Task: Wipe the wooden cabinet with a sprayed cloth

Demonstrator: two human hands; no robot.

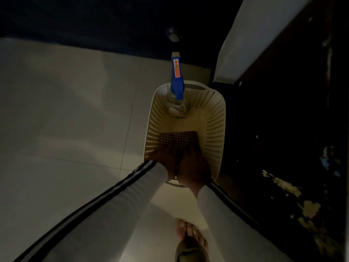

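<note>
Hands meet inside the slotted laundry basket [213, 118]: left hand [166, 159] and right hand [194, 171] both clamp the checked cloth [179, 138], probably lifting it out for the dark wooden cabinet [283, 148] just beside

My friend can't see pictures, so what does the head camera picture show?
Two hands, the left hand and right hand, reach into a cream plastic basket on a pale tiled floor, touching a dark checked cloth. A mop with a blue handle stands in the basket, beside a dark wooden cabinet.
</note>
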